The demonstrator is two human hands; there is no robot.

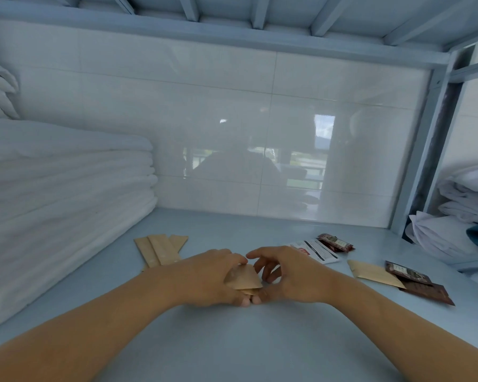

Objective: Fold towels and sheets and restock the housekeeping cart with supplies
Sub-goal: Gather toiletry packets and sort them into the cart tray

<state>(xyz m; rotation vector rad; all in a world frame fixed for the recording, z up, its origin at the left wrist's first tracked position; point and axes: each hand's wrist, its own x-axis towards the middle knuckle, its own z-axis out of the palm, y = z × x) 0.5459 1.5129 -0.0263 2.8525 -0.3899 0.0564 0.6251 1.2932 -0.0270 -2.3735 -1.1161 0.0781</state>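
Two bare hands meet over the middle of a pale blue shelf (260, 340), both arms reaching in from the lower edge of the view. The left hand (215, 277) has its fingers curled round a small stack of tan paper packets (243, 278), thumb on top and fingertips showing beneath the lower edge, so the packets sit tilted above the shelf surface rather than lying flat. The right hand (287, 274) holds nothing: its fingers are loosely bent and slightly spread, arched just beside the packets, with the index finger stretched toward the left hand's knuckles; whether its fingertips touch the packets cannot be told. Behind the left hand, three long tan sachets (160, 249) lie side by side, flat on the shelf, close to a tall pile of folded white towels (66, 188) that fills the left side. To the right of the hands lie a white printed sachet (319, 250) and, just behind it, a dark red sachet (335, 242). Further right, a flat tan packet (373, 272) lies partly under two more dark brown sachets (417, 282). White linens (458, 216) are heaped beyond the shelf's upright post (422, 161), on the far right. Glossy white tiles (232, 119) form the back wall.
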